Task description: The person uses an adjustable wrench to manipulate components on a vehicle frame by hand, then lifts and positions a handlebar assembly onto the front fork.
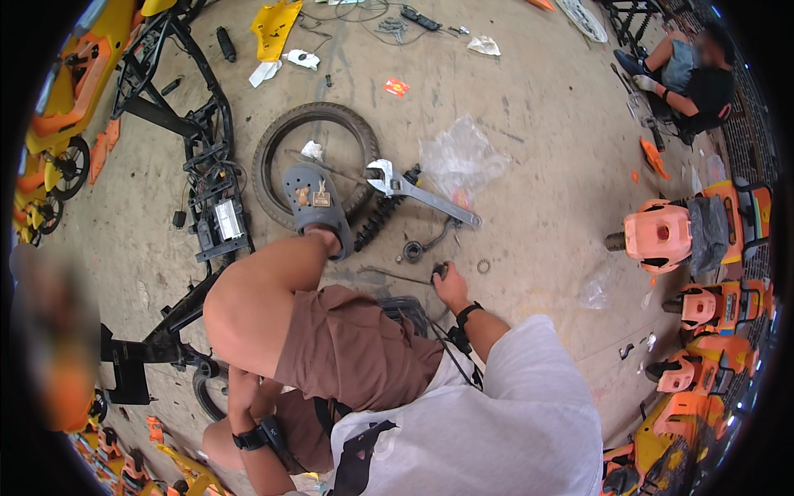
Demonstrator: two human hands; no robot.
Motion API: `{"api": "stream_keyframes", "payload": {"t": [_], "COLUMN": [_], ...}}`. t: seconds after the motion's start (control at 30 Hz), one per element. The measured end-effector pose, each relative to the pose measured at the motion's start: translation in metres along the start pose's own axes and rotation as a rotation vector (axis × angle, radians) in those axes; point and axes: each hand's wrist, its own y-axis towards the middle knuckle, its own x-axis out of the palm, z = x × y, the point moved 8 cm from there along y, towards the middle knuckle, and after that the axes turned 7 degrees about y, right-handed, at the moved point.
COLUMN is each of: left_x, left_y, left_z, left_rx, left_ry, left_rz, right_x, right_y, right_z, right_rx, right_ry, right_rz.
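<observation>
My right hand (450,288) is low over the floor, fingers closed round a small dark rounded part (439,269). A thin rod (393,274) runs left from beside this hand; whether it joins the dark part I cannot tell. My left hand (241,392) is beside my bent leg, its fingers hidden. A large adjustable wrench (434,201) lies across a black coil-spring shock absorber (382,219), ahead of my right hand. Near them is a metal arm with a round ring end (413,250). A small ring (484,266) lies right of the hand.
My foot in a grey clog (314,196) overlaps a wheel tyre (361,130). On the left stands a black motorcycle frame (217,124). Clear plastic film (463,157) and a yellow panel (273,29) lie ahead. Orange scooters (659,236) line the right, where another person (691,87) sits.
</observation>
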Motion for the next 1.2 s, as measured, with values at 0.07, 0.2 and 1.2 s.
{"api": "stream_keyframes", "payload": {"t": [0.07, 0.2, 1.2], "left_x": [0.001, 0.001, -0.013], "left_y": [0.000, -0.004, -0.025], "left_z": [0.006, 0.003, -0.009], "left_rx": [-0.004, -0.027, -0.127], "left_ry": [0.000, 0.012, -0.037], "left_rz": [0.003, 0.035, 0.026], "right_x": [0.003, 0.013, 0.027], "right_y": [-0.001, 0.003, 0.032], "right_z": [-0.015, -0.043, -0.057], "right_rx": [-0.017, -0.041, -0.090], "right_ry": [0.002, -0.001, -0.241], "right_rz": [-0.021, -0.157, -0.378]}}
